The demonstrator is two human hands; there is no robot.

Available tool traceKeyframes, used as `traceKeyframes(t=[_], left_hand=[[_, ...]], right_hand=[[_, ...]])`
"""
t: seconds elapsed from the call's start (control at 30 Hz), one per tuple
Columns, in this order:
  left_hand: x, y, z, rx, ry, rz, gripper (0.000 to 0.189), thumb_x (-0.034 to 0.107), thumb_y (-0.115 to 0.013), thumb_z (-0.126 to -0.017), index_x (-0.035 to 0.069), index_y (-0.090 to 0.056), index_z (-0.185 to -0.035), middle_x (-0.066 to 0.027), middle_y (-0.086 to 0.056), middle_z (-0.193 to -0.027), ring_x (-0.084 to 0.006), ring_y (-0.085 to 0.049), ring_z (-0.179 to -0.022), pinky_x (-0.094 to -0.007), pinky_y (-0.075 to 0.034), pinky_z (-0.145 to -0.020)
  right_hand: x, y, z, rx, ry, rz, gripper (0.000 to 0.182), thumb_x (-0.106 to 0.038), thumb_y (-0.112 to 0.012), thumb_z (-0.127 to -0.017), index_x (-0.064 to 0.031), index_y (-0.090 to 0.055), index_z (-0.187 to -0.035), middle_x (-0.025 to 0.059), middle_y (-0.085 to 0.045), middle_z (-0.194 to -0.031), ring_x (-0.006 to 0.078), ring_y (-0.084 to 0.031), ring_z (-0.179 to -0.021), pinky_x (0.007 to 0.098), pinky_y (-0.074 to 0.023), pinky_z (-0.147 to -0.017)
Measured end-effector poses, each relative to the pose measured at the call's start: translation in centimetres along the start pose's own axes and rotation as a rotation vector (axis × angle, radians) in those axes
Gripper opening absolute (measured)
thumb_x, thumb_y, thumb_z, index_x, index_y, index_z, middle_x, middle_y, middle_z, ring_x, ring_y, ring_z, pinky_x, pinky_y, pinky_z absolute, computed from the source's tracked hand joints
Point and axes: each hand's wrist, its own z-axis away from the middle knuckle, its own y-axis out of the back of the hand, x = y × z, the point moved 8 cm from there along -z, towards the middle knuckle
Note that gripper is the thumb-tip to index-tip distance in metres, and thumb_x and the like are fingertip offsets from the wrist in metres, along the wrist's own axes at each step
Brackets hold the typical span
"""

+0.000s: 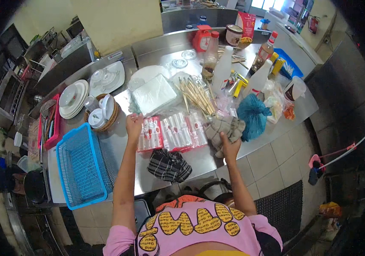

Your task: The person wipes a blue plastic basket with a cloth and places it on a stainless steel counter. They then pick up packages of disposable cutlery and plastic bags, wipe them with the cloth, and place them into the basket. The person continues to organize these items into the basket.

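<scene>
My right hand (231,145) grips a bunched beige checked cloth (216,132) close to the counter's front edge. My left hand (134,124) is at the left end of a row of clear plastic-wrapped packs with red print (175,132). Its fingertips are by the lower left corner of a white stack in clear plastic (155,92); whether they pinch anything is too small to tell. A black checked cloth (169,164) lies crumpled between my arms. Bundled wooden sticks (198,96) lie behind the packs, and a knotted blue plastic bag (253,116) stands right of the beige cloth.
On the left are an unfilled blue plastic basket (85,166), a wicker basket with white lidded containers (117,110), stacked plates (81,105) and a pink utensil tray (54,134). Bottles (223,68), a red kitchen scale (202,40) and a blue tray (293,60) stand at the back right.
</scene>
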Motion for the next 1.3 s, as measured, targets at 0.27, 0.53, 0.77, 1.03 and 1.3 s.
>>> traceKeyframes(t=[0.27, 0.53, 0.77, 1.03, 1.3], left_hand=[[-1.5, -2.4, -3.8, -0.009, 0.353, -0.566, 0.089, 0.066, -0.06, -0.059, -0.003, -0.051, -0.114, -0.0253, -0.04, -0.126, -0.0393, -0.026, -0.124, -0.0549, -0.012, -0.1], [-5.9, -4.8, -8.6, -0.011, 0.211, 0.073, 0.086, 0.047, -0.075, -0.051, -0.014, -0.048, -0.106, -0.0229, -0.056, -0.104, -0.0354, -0.048, -0.104, -0.0531, -0.017, -0.096], [5.3, -5.7, -4.3, 0.014, 0.09, 0.587, 0.058, 0.011, -0.074, -0.058, -0.01, -0.048, -0.106, -0.0143, -0.058, -0.095, -0.0216, -0.057, -0.082, -0.0314, -0.045, -0.073], [10.5, -0.6, -4.3, 0.113, -0.216, 0.336, 0.081, 0.013, -0.075, -0.059, -0.01, -0.032, -0.123, -0.0169, -0.048, -0.113, -0.0237, -0.047, -0.102, -0.0308, -0.035, -0.091], [20.1, 4.5, 8.5, -0.096, -0.572, 0.062, 0.062, 0.012, -0.074, -0.061, -0.009, -0.045, -0.112, -0.0127, -0.056, -0.1, -0.0205, -0.054, -0.09, -0.0297, -0.042, -0.081]], right_hand=[[-5.3, 3.0, 1.6, 0.321, 0.261, 0.597, 0.085, -0.034, -0.074, -0.064, 0.0043, -0.028, -0.125, 0.0232, -0.04, -0.115, 0.0358, -0.039, -0.108, 0.0418, -0.0298, -0.093], [-7.0, 4.5, 2.6, 0.287, 0.371, 0.584, 0.065, -0.023, -0.067, -0.072, 0.004, -0.034, -0.121, 0.0216, -0.042, -0.11, 0.0343, -0.041, -0.103, 0.0419, -0.0312, -0.09], [-8.2, 3.3, 4.1, 0.184, 0.447, 0.52, 0.056, -0.015, -0.063, -0.073, 0.0044, -0.036, -0.118, 0.021, -0.043, -0.111, 0.0342, -0.041, -0.104, 0.0412, -0.0306, -0.091], [-11.3, 2.9, 5.3, 0.154, 0.608, 0.465, 0.052, -0.01, -0.064, -0.071, 0.002, -0.04, -0.115, 0.0171, -0.045, -0.105, 0.0288, -0.045, -0.099, 0.0367, -0.0352, -0.087], [-8.3, -4.4, 5.4, -0.357, 0.073, -0.268, 0.047, -0.021, -0.062, -0.079, -0.0011, -0.042, -0.117, 0.0095, -0.052, -0.099, 0.0161, -0.053, -0.082, 0.0261, -0.0425, -0.072]])
